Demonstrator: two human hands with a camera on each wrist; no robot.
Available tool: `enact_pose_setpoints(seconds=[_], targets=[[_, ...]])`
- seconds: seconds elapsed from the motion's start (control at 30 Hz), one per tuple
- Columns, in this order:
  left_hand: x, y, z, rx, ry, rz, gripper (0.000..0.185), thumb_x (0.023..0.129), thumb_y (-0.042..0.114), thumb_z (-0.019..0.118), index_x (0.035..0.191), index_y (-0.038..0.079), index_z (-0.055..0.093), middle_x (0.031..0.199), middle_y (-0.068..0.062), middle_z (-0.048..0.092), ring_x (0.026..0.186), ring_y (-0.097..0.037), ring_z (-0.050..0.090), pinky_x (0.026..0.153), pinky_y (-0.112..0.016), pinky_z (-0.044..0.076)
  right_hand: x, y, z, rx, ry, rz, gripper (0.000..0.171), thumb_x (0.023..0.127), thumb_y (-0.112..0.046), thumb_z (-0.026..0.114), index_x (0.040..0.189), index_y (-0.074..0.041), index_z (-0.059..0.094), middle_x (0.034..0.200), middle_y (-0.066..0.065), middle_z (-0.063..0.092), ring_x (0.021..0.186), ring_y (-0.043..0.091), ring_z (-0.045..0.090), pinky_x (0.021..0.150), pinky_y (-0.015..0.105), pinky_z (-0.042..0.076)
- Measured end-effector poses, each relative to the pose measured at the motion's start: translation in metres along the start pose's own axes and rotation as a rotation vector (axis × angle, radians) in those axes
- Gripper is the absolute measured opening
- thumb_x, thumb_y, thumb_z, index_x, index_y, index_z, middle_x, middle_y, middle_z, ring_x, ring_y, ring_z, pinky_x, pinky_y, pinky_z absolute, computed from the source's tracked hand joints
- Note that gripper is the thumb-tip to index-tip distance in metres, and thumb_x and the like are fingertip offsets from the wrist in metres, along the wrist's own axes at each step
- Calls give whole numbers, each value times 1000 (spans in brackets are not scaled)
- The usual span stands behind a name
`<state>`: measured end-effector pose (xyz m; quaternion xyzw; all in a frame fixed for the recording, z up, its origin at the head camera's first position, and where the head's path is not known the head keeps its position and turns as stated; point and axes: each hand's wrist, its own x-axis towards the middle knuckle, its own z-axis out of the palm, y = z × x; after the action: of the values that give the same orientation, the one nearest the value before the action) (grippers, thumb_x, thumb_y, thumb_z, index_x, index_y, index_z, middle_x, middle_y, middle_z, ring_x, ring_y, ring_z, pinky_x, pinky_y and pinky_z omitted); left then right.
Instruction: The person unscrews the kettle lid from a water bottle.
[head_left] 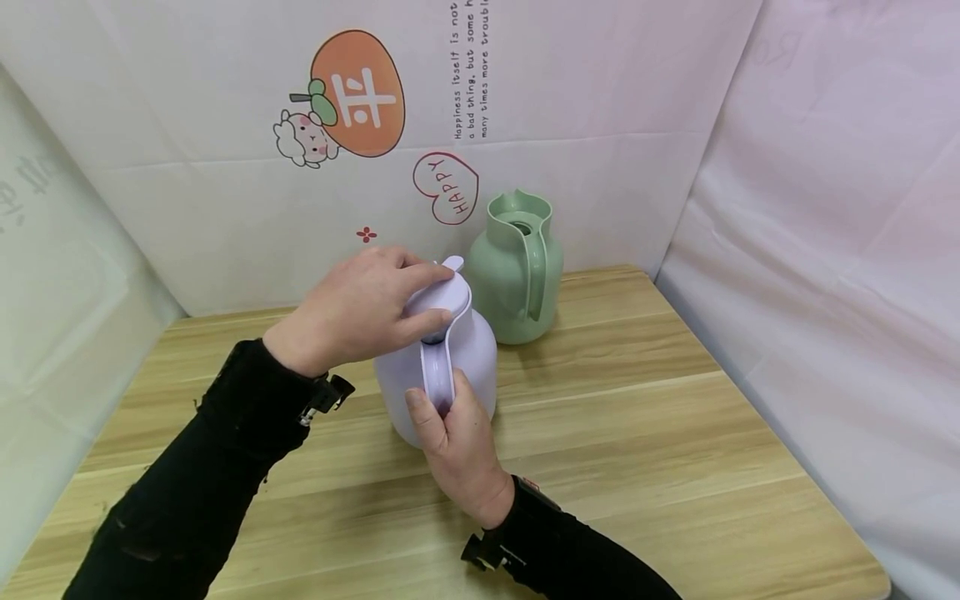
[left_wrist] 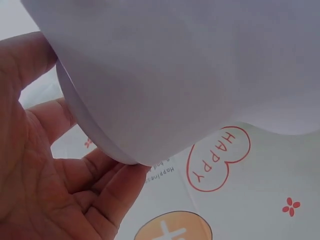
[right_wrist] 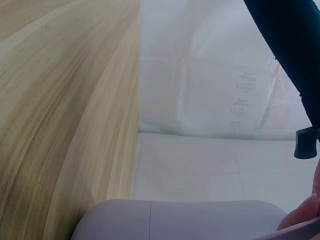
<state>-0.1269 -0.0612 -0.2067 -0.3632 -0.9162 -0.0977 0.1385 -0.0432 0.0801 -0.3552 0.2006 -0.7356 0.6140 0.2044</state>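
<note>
A lavender vacuum jug (head_left: 478, 354) stands on the wooden table in the head view. My left hand (head_left: 363, 304) grips its round lid (head_left: 441, 298) from above, thumb on the near edge and fingers toward the spout side. A dark gap shows under the lid's near edge. My right hand (head_left: 461, 442) holds the jug's handle (head_left: 437, 371), with the thumb up along its side. Close up in the left wrist view, the fingers (left_wrist: 120, 192) curl at the jug's upper rim. The right wrist view catches only the jug's side along the bottom, the right hand being out of frame.
Behind the lavender jug, slightly right, stands a green jug (head_left: 510, 287) with a dark hole in its top and its handle facing me. White printed cloth (head_left: 600, 100) hangs at the back and both sides of the wooden table (head_left: 637, 458).
</note>
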Motion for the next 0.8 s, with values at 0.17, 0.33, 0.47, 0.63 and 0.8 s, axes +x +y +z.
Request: enact_pose_setpoints(seconds=[0.17, 0.33, 0.47, 0.63, 0.8], targets=[[0, 2, 1, 24, 20, -1, 53, 95, 50, 70, 135, 16, 71, 119, -11, 73, 112, -33, 65, 87, -50, 56, 0, 1, 1, -2, 3, -5, 26, 106, -20, 60, 119, 2, 56, 103, 11, 64, 91, 17, 63, 76, 31, 54], [1, 3, 2, 46, 26, -6, 55, 95, 51, 68, 137, 16, 69, 117, -11, 74, 107, -32, 65, 82, -50, 56, 0, 0, 0, 6, -3, -3, 27, 106, -19, 59, 120, 3, 55, 106, 11, 65, 92, 17, 63, 77, 32, 54], [1, 4, 3, 61, 38, -6, 56, 96, 52, 67, 139, 16, 68, 114, -12, 74, 99, -31, 64, 75, -48, 56, 0, 0, 0, 3, -7, 7, 27, 106, -18, 60, 119, 4, 55, 105, 11, 64, 93, 17, 63, 77, 31, 54], [1, 4, 5, 71, 53, -15, 58, 96, 54, 67, 139, 16, 68, 100, -15, 69, 86, -28, 59, 65, -44, 52, 0, 1, 0, -7, -6, 12, 24, 105, -17, 61, 117, 3, 55, 103, 10, 63, 92, 17, 62, 76, 31, 53], [2, 5, 6, 73, 66, -25, 58, 94, 56, 68, 137, 16, 69, 94, -13, 65, 84, -27, 56, 64, -43, 50, 0, 1, 0, -1, -11, 18, 23, 105, -16, 61, 117, 3, 55, 103, 10, 63, 92, 17, 62, 76, 31, 53]])
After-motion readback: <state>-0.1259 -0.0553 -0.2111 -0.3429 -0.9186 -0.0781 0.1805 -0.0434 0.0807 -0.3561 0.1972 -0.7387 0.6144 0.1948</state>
